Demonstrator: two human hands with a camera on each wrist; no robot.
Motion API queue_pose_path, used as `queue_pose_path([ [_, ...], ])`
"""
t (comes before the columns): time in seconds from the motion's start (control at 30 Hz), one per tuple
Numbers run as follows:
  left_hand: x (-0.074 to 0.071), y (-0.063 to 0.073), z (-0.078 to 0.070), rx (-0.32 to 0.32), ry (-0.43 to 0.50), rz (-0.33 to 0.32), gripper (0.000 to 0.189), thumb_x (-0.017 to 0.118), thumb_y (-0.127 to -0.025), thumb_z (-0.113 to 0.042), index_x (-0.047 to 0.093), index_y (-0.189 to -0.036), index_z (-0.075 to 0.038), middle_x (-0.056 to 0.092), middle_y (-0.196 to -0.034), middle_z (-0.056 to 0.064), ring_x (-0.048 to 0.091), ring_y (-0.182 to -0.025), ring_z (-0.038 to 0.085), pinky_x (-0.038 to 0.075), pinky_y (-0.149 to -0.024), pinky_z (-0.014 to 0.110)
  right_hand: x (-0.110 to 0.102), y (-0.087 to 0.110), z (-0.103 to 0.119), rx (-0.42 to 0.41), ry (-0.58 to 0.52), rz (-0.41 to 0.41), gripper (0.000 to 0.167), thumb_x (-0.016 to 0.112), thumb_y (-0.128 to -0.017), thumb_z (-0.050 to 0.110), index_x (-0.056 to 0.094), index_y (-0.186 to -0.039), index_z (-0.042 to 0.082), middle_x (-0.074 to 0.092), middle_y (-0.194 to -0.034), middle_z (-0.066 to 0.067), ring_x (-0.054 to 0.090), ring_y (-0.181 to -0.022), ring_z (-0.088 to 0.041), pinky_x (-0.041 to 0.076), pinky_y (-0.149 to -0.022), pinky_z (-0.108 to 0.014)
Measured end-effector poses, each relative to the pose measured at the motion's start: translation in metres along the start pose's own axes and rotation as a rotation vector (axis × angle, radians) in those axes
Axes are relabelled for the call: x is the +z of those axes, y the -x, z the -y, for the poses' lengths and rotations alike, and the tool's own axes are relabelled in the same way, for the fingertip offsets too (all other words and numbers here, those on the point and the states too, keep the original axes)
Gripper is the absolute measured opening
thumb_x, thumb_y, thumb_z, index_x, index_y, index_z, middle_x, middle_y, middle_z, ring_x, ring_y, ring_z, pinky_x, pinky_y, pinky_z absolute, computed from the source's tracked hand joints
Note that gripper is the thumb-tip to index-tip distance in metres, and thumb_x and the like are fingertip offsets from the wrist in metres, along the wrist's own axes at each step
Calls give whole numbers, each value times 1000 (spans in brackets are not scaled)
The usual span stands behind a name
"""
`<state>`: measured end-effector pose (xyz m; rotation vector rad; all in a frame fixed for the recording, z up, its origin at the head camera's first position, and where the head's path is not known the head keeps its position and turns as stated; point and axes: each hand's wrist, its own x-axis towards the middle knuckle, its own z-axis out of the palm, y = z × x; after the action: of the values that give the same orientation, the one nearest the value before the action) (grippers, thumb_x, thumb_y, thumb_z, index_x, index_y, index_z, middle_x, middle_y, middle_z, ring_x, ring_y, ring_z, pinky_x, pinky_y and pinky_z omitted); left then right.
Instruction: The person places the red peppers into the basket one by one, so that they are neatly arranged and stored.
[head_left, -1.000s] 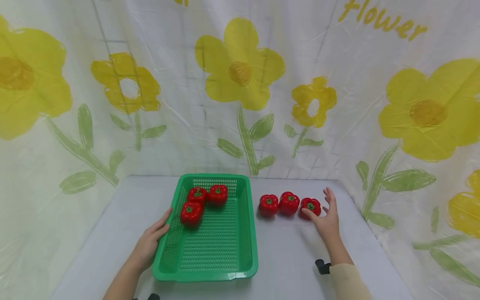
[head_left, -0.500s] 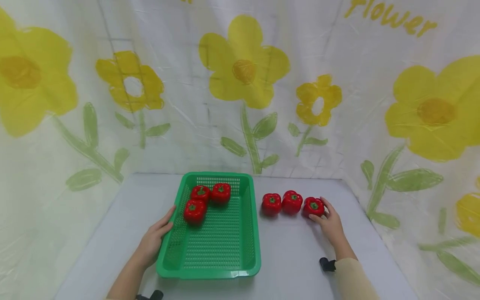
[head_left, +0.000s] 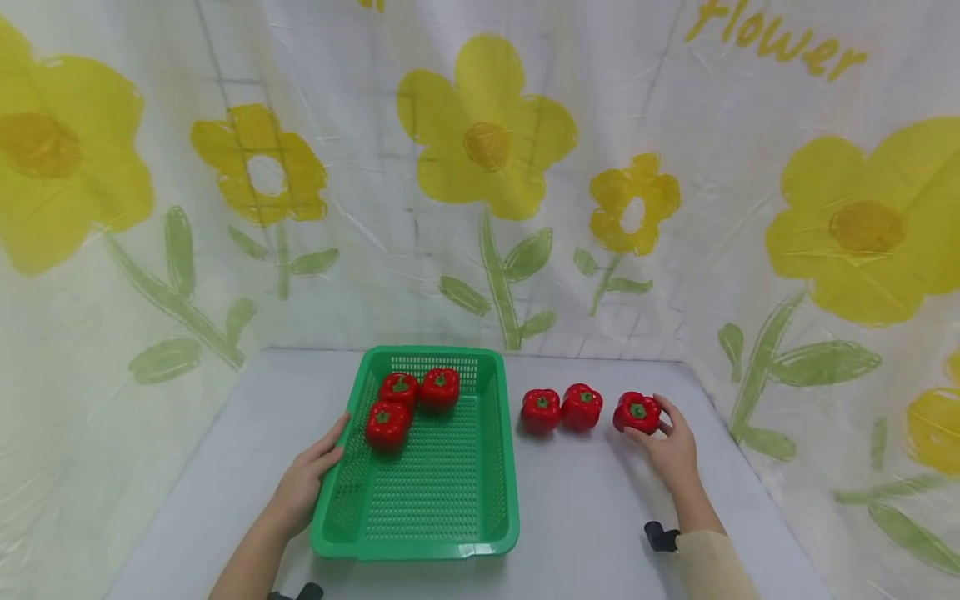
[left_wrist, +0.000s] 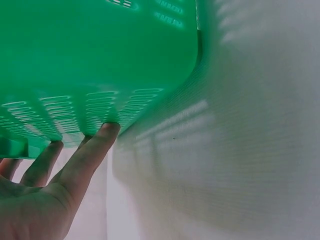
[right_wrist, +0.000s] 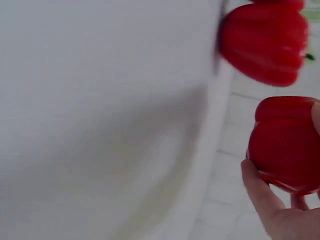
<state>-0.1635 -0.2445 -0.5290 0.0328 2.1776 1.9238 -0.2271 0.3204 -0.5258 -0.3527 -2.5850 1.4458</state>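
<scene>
My right hand grips a red bell pepper with a green stem, thumb on the near side and fingers round the right. In the right wrist view that bell pepper is off the table. Two more red bell peppers, one at the left and one beside it, stand on the table to its left. My left hand rests fairly straight fingers against the left side of a green plastic basket. Inside the basket, three red bell peppers sit together toward the far left.
The white table ends at a hanging cloth painted with yellow flowers. A dark camera mount sits at my right wrist.
My right hand came in around the rightmost bell pepper, closed on it and raised it slightly, moving it right, apart from the other two. The left hand stays at the basket.
</scene>
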Motion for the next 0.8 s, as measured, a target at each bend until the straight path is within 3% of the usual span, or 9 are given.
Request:
queue_pose_path([
  [0.17,-2,0,-2,-9,-13,0,54,32,-111,-35,18,-162,-31,6,-171,1,1,-156,36,17,-121,56,-9,7,25,-45,20,-24,89,81,-88,31,30,-160,18,32,-159,-20,41,-138,-50,52,-101,-59],
  [0.4,-1,0,1,-21,-8,6,54,33,-110,-38,18,-162,-32,6,-170,0,2,-156,35,20,-120,52,-12,18,68,-105,11,-38,89,83,-85,34,34,-158,19,35,-158,-18,43,-137,-48,54,-96,-60],
  [0.57,-1,0,1,-16,-16,4,54,32,-110,-38,18,-162,-32,6,-170,0,1,-156,35,18,-120,51,-4,28,100,-162,-16,-17,88,84,-84,36,37,-156,19,37,-156,-15,45,-136,-44,57,-94,-58],
  [0.8,-1,-1,-1,-9,-34,-4,54,30,-111,-37,17,-163,-31,7,-170,0,2,-157,35,21,-119,51,23,38,137,-199,-104,83,85,85,-82,33,40,-154,22,39,-156,-8,43,-139,-38,57,-95,-55],
])
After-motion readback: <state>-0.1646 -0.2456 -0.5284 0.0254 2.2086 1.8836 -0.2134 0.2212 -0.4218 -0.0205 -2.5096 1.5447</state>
